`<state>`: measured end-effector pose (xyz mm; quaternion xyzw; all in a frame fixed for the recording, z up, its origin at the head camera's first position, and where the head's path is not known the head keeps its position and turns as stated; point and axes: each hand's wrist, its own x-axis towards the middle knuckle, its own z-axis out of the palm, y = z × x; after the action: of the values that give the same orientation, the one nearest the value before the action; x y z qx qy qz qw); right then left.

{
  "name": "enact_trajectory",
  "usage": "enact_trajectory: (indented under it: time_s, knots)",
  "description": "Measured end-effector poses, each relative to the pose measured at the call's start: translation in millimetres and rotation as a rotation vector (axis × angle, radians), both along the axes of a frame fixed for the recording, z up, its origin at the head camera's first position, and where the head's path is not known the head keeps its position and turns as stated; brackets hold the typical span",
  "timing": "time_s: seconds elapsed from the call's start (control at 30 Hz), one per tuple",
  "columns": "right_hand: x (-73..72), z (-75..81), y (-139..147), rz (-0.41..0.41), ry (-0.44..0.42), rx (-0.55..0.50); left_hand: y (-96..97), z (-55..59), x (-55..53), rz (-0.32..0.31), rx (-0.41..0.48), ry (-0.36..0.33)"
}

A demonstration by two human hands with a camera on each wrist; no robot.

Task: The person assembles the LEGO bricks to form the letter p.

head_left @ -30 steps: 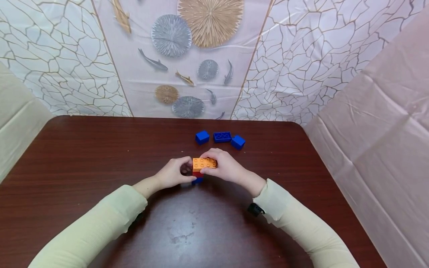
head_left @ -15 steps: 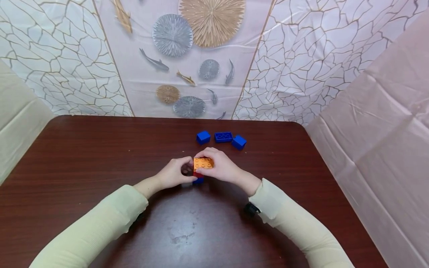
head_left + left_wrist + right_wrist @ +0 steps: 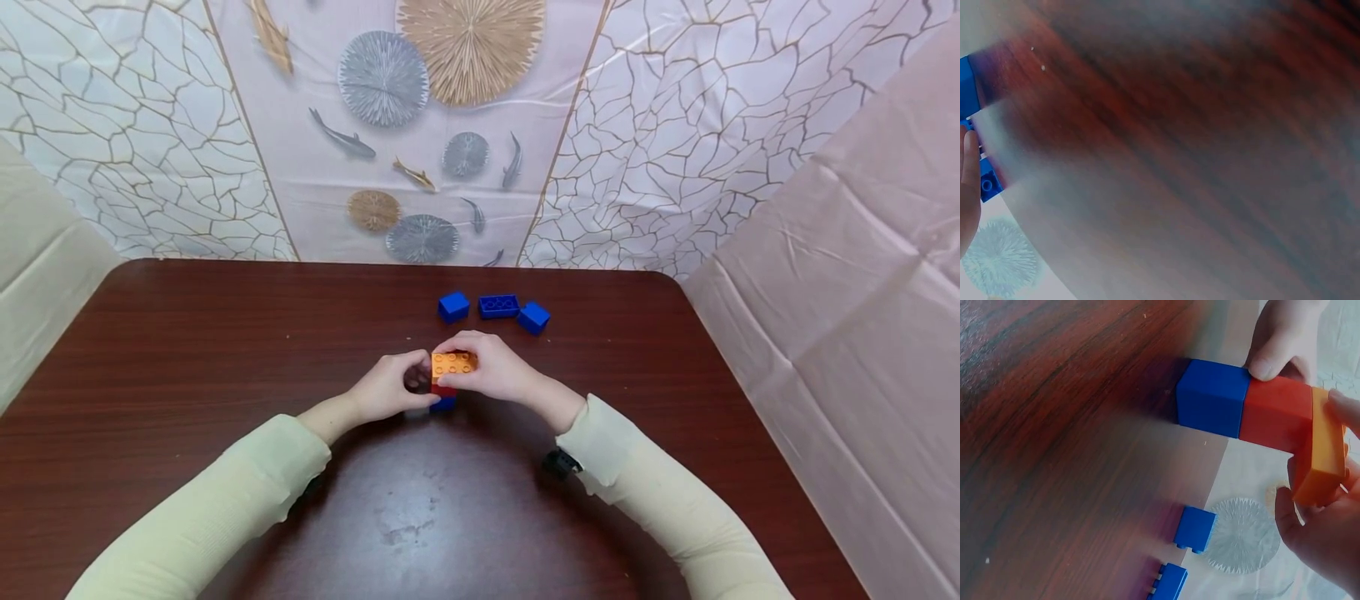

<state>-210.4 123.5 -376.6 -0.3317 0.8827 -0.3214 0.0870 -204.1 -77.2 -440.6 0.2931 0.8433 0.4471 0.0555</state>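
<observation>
A small tower stands on the table in front of me: a blue brick [image 3: 1210, 400] at the bottom, a red brick [image 3: 1277, 414] above it and an orange brick [image 3: 450, 364] on top, its studs facing up. The orange brick juts out to the right past the red one. My right hand [image 3: 498, 368] pinches the overhanging part between thumb and fingers. From the left, my left hand [image 3: 384, 389] curls round the tower, thumb on the near side where red meets blue. Its other fingers are partly hidden behind the tower.
Beyond the hands lie three loose blue bricks: one at left [image 3: 453, 307], a middle brick [image 3: 498, 307] with its hollow underside showing, and one at right [image 3: 533, 318]. Patterned cloth [image 3: 300, 192] hangs behind the dark wooden table [image 3: 225, 333].
My right hand has slid left along the orange brick and now covers more of it. My left hand and the loose blue bricks have stayed put.
</observation>
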Motion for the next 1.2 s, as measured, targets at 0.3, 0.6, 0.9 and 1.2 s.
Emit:
enact_trajectory:
  time_s: [0.3, 0.6, 0.9, 1.2]
  knots:
    - [-3.1, -6.3, 22, 0.026, -0.025, -0.1, 1.7, 0.9, 0.9, 0.014, -0.016, -0.013]
    - [-2.9, -5.9, 32, 0.024, -0.071, -0.14, 1.0, 2.0, 0.8, 0.019, -0.036, -0.021]
    - [-4.7, -7.1, 30, 0.034, -0.05, -0.12, -0.9, 1.4, 0.9, 0.013, -0.033, -0.017]
    - [-4.5, -8.2, 31, 0.018, -0.057, -0.116, -0.5, 8.8, 2.0, 0.013, -0.074, -0.062]
